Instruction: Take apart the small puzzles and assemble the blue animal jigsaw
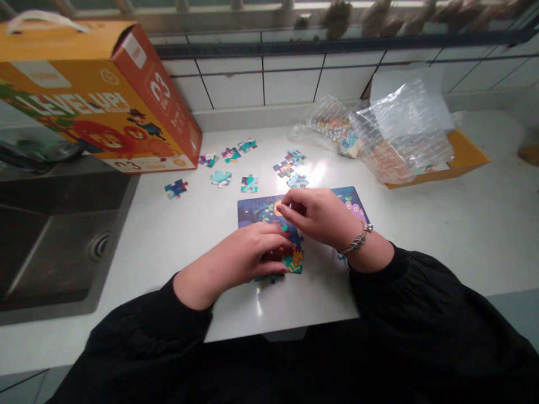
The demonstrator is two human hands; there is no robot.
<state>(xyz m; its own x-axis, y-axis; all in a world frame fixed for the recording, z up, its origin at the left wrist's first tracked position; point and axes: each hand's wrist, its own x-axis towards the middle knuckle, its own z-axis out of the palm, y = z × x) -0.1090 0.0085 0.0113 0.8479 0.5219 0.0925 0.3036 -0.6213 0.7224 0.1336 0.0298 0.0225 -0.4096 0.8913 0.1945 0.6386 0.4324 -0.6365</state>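
A partly joined jigsaw puzzle (252, 209) with a dark blue top strip lies on the white counter before me. My left hand (248, 252) rests over its lower left part, fingers apart and touching the pieces there. Above the middle of the strip is my right hand (311, 213), its fingers curled and thumb close to the index finger; whatever may be between them is hidden. Behind the puzzle lie several loose pieces, among them a teal one (250, 183), a light blue one (297, 180) and a dark blue and red one (176, 188).
An orange puzzle box (96, 106) stands at the back left, beside a metal sink (50, 247). At the back right, plastic wrapping (404, 129) lies over an orange tray (467, 154), with a bag of pieces (337, 126) to its left. A tiled wall closes off the back.
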